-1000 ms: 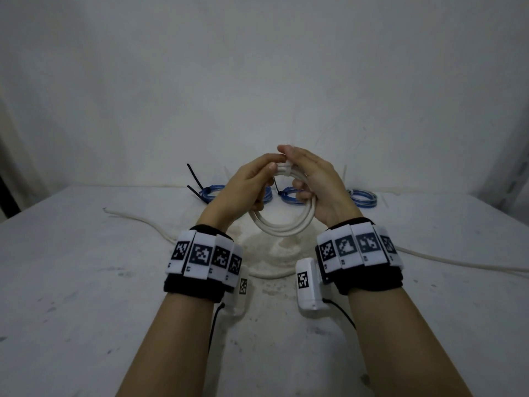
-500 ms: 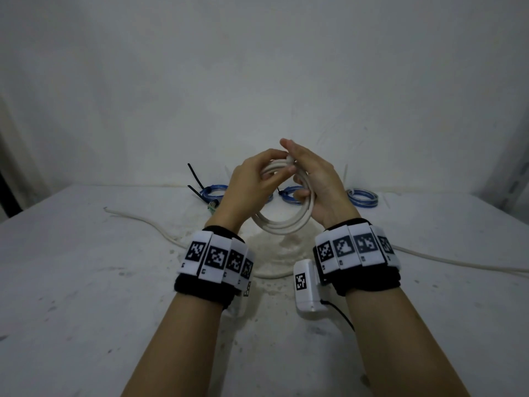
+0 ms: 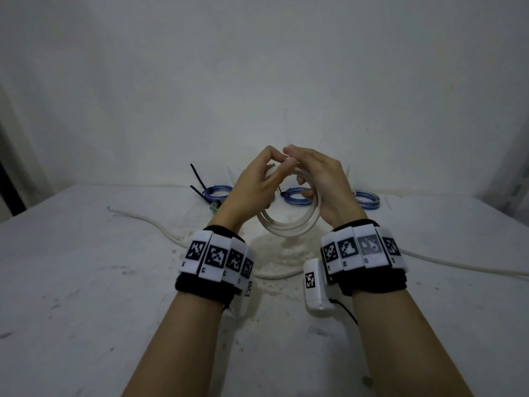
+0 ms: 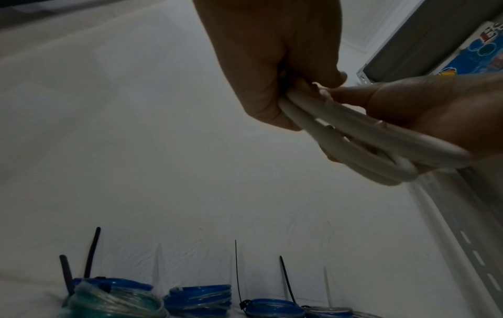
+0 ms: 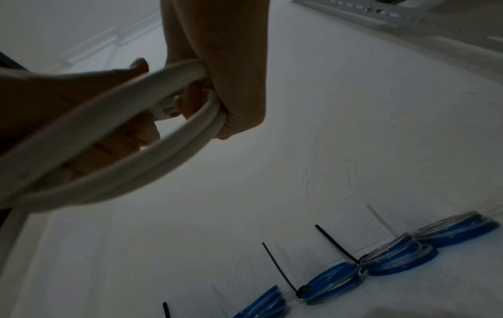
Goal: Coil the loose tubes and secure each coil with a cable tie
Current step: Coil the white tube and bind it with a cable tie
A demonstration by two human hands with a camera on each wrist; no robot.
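- White tube coil (image 3: 289,222): held upright above the surface (image 3: 86,282) at the centre of the head view; several turns lie side by side; the lower arc hangs free between the two wrists.
- Left hand (image 3: 252,187): fingers curled round the upper left part of the coil; thumb and forefinger meet the other hand at the top of the loop.
- Right hand (image 3: 320,179): fingers curled round the upper right part of the coil; fingertips pinch at the top of the loop, where a small white toothed piece, seemingly a cable tie (image 5: 166,107), shows in the right wrist view.
- In the left wrist view the coil (image 4: 367,146) crosses the upper right of the frame, gripped at both ends by the hands.
- Loose white tube (image 3: 148,224): lies on the surface from the left centre of the head view, passes under the hands and runs off at the right edge.
- Blue tube coils (image 5: 397,256): set in a row at the far edge of the surface against the wall; black cable ties (image 5: 280,266) stand up from some; pale tie tails stand up from others.
- Wrist bands (image 3: 217,259): black, with printed square markers, one on each wrist.
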